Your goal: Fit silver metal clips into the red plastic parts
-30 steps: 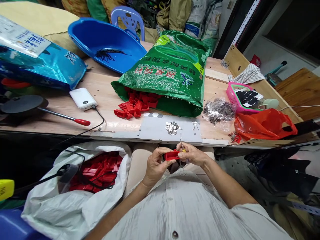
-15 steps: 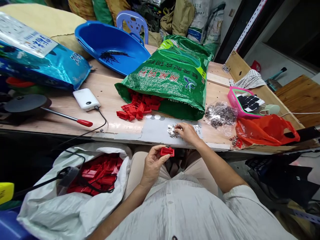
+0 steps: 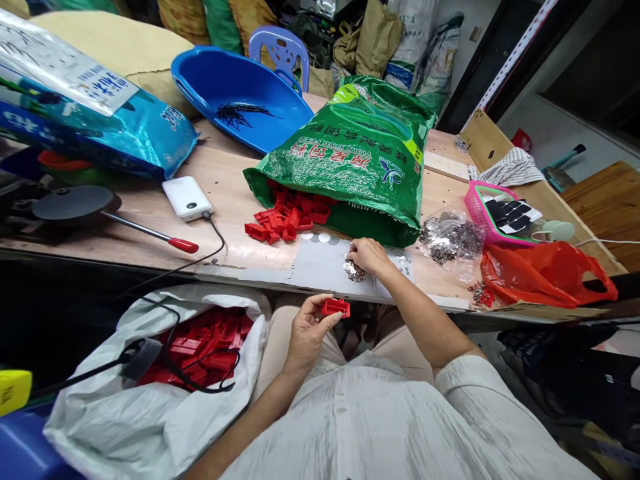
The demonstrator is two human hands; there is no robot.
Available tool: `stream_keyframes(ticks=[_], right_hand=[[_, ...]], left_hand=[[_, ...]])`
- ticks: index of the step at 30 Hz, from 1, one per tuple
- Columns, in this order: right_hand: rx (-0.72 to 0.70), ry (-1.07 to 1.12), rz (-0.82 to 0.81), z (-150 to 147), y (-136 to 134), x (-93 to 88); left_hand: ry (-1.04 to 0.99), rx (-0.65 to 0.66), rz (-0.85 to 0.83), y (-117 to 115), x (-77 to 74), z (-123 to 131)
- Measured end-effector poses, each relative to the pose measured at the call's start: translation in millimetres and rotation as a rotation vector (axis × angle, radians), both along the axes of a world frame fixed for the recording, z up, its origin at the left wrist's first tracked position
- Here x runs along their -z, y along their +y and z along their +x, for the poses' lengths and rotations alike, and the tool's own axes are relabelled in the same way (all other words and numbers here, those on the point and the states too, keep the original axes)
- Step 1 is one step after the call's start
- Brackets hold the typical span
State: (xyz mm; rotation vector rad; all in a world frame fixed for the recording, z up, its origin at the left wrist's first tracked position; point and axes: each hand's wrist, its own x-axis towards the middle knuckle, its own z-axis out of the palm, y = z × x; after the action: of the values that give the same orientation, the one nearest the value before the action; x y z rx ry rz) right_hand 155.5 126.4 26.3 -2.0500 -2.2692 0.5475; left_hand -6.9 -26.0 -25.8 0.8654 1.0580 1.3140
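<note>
A small red plastic part [image 3: 335, 307] is pinched between the thumb and fingers of my left hand [image 3: 309, 328], above my lap at the table's front edge. My right hand [image 3: 369, 257] is at a pile of small shiny metal pieces [image 3: 355, 269] on a grey sheet [image 3: 317, 263]. Its fingers are closed, and what they may hold is too small to make out. Behind them, red parts [image 3: 285, 217] spill from the mouth of a green bag [image 3: 350, 157].
A white sack [image 3: 120, 413] of red parts stands left of my legs. On the table are a white power bank [image 3: 187, 198] with a cable, a red-tipped lever [image 3: 183, 245], a blue basin [image 3: 280, 133], a bag of metal pieces [image 3: 453, 237], a pink basket [image 3: 475, 207] and an orange bag [image 3: 545, 270].
The view has shifted, so the table's things appear farther right. My right hand has moved slightly up the metal pile. My left hand still holds the red part.
</note>
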Motion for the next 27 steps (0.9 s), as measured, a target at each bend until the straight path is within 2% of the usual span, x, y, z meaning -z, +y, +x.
stream_keyframes(ticks=[14,27], right_hand=[[-0.115,0.083,0.021,6,-7,-0.6],[-0.077,0.080,0.028,-3,2,2.1]], left_hand=[[0.010,0.000,0.013,1,-2.3,3],[0.019,-0.011,0.028,1,-1.5,1]])
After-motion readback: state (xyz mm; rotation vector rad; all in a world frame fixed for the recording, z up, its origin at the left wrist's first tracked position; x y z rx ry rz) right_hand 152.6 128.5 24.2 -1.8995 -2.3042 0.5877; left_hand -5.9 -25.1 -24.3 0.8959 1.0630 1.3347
